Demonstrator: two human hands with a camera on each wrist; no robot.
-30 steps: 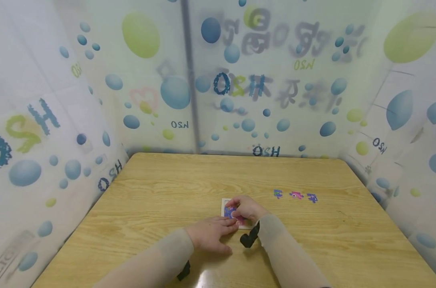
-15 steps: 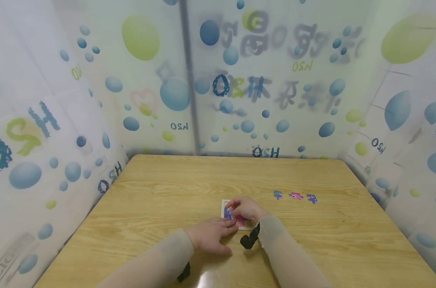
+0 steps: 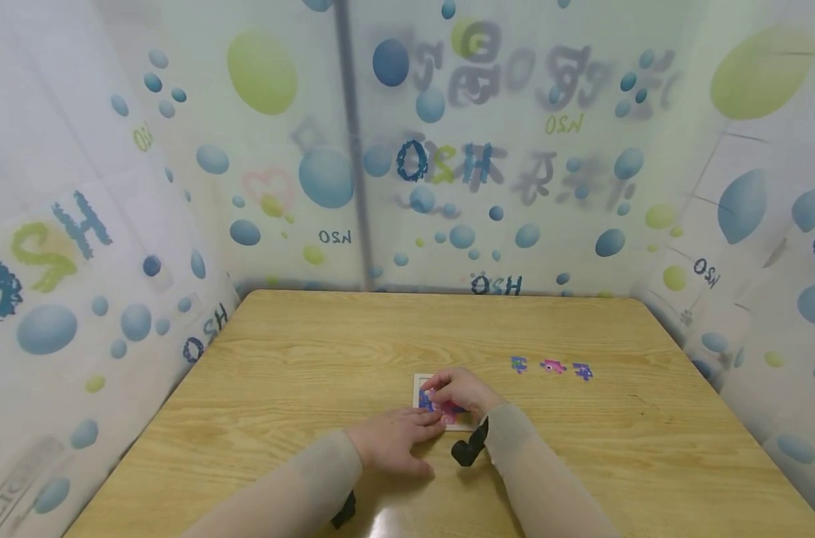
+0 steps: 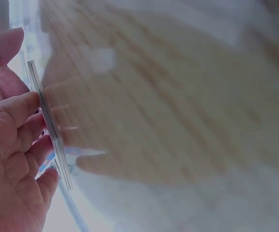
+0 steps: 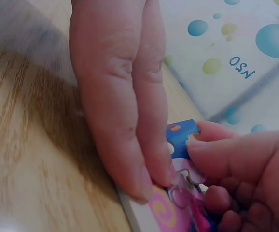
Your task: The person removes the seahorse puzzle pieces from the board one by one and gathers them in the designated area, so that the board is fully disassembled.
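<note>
A small jigsaw puzzle in a white frame tray (image 3: 417, 385) lies on the table, its picture blue and pink. My left hand (image 3: 395, 439) rests with straight fingers on the tray's near left side; in the right wrist view two of its fingers press by a pink swirl (image 5: 163, 210). From the right, my right hand (image 3: 466, 390) reaches over the tray. Its thumb and index finger pinch a blue puzzle piece (image 5: 182, 137) at the tray's far side, the other fingers curled. In the left wrist view the tray (image 4: 50, 125) shows edge-on against the left fingers.
Three loose puzzle pieces lie in a row at the right: a blue and green one (image 3: 518, 365), a pink one (image 3: 553, 367) and a purple-blue one (image 3: 583, 370). A printed curtain (image 3: 299, 179) stands around the back and sides of the wooden table (image 3: 299, 336).
The right hand's fingers shift very slightly over the puzzle. My left hand stays in place, and the three loose pieces lie as before.
</note>
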